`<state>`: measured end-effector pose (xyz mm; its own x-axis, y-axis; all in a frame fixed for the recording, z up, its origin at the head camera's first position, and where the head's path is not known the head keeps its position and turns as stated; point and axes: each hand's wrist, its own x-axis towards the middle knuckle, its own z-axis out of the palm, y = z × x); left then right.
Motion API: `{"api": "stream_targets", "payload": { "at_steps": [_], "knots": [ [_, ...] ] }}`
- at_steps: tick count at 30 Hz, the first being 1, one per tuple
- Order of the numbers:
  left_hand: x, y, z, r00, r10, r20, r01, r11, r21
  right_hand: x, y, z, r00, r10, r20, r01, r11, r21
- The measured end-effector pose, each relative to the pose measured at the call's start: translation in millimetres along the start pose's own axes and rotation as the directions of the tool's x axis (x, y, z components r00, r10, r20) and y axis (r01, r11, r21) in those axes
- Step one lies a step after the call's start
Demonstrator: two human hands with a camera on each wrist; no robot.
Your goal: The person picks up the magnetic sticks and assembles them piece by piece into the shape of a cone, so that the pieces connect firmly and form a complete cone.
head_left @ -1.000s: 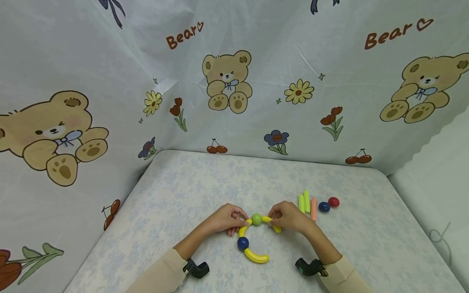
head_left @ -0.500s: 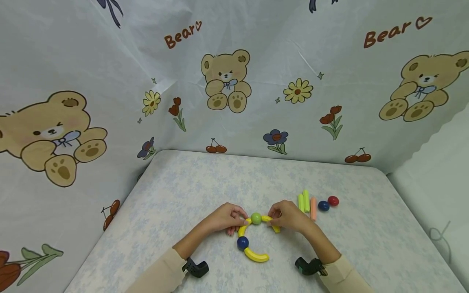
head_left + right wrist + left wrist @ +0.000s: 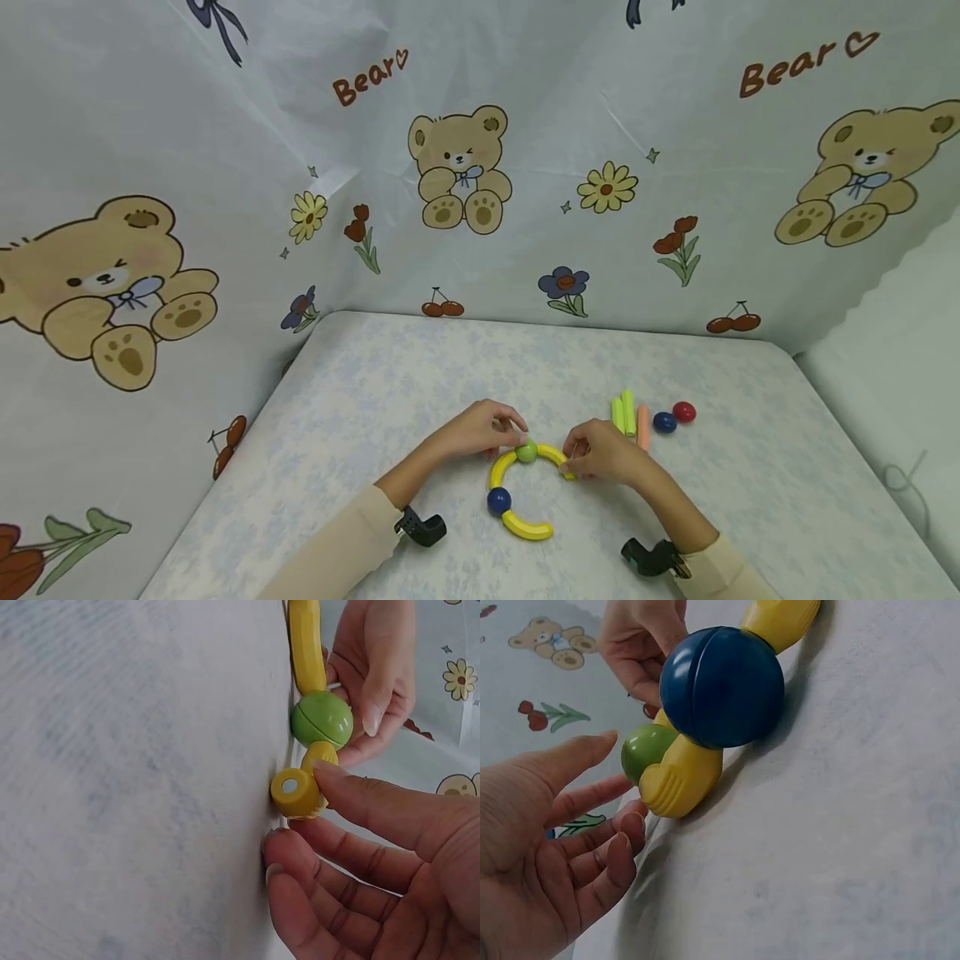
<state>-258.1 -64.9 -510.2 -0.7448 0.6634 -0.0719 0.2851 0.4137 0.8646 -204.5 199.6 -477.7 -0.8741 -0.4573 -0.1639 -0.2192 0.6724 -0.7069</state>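
Observation:
On the table lies an open ring of curved yellow rods and balls. A green ball (image 3: 527,452) sits at its top, joined to a left yellow rod (image 3: 499,472) and a right yellow rod (image 3: 551,452). Below the left rod come a blue ball (image 3: 498,501) and a lower yellow rod (image 3: 528,528). My left hand (image 3: 480,429) is beside the green ball, its thumb and fingers spread apart in the left wrist view. With thumb and index finger, my right hand (image 3: 603,454) pinches the right rod near its free end, whose round hole (image 3: 289,784) shows in the right wrist view.
Right of the hands lie two lime-green sticks (image 3: 628,413), an orange stick (image 3: 642,427), a dark blue ball (image 3: 664,422) and a red ball (image 3: 684,412). A bear-print curtain (image 3: 510,267) hangs behind the table's far edge.
My left hand has let go of the left yellow rod and moved up to the green ball. The right hand has slid outward along its rod toward the free end.

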Motion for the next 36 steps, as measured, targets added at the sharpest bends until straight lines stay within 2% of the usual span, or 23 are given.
{"api": "stream_targets", "payload": {
  "at_steps": [6, 12, 17, 26, 31, 36],
  "knots": [
    [4.7, 3.8, 2.5, 0.999, 0.001, 0.036, -0.002, 1.0, 0.029, 3.5, -1, 2, 0.999, -0.028, -0.026, 0.027, 0.999, -0.027],
    [-4.5, -2.1, -0.3, 0.999, -0.034, 0.028, 0.034, 0.999, 0.018, 11.8, -6, 5, 0.998, -0.037, -0.057, 0.033, 0.997, -0.066],
    [-14.8, -7.4, -1.1, 0.999, -0.046, 0.001, 0.046, 0.999, 0.002, 18.7, -8, 8, 0.996, -0.069, -0.06, 0.066, 0.996, -0.055],
    [-29.8, -10.5, 3.9, 0.994, -0.065, -0.084, 0.061, 0.997, -0.048, 26.7, -6, 14, 0.991, -0.109, -0.074, 0.105, 0.993, -0.063],
    [-38.2, -9.3, 3.5, 0.992, -0.093, -0.088, 0.088, 0.995, -0.05, 20.1, -8, 11, 0.987, -0.125, -0.098, 0.118, 0.99, -0.071],
    [-42.7, -9.7, -0.4, 0.993, -0.102, -0.065, 0.099, 0.994, -0.036, 5.4, -8, -3, 0.978, -0.133, -0.16, 0.118, 0.988, -0.097]
  ]
}}
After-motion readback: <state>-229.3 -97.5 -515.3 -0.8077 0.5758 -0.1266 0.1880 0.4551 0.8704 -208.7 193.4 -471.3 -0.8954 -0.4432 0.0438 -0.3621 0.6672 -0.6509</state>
